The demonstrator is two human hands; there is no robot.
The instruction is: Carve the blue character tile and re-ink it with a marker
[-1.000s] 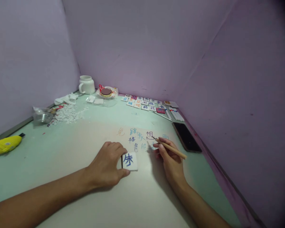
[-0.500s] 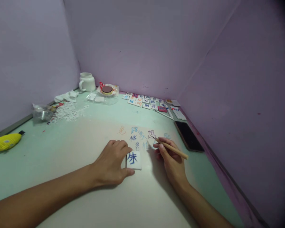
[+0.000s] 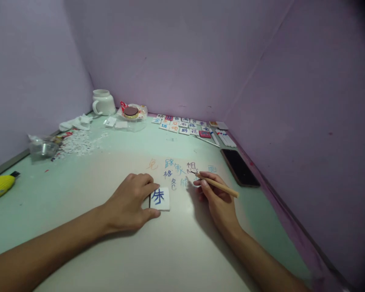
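Note:
My left hand [image 3: 130, 202] pinches a small white square block [image 3: 164, 199] by its sides, thumb below and fingers above. A blue character is drawn on the block's upper face, and its left edge looks dark. In my right hand [image 3: 215, 194] is a slim wooden-handled carving tool [image 3: 220, 186], held like a pen. Its thin dark tip points left, right of the block and apart from it. Around that tip, coloured handwritten characters [image 3: 169, 164] mark the tabletop.
Rows of lettered blocks [image 3: 184, 125] lie at the back, beside white markers [image 3: 226, 138] and a phone [image 3: 239, 167]. Leftward are a white mug [image 3: 104, 103], a plastic-wrapped round item [image 3: 131, 111], white scraps [image 3: 76, 144] and a yellow pouch [image 3: 0, 187]. Purple walls [image 3: 170, 52] enclose the table.
My left hand has shifted the block a little to the left, away from the tool. My right hand stays near the written characters. The whole view has turned slightly.

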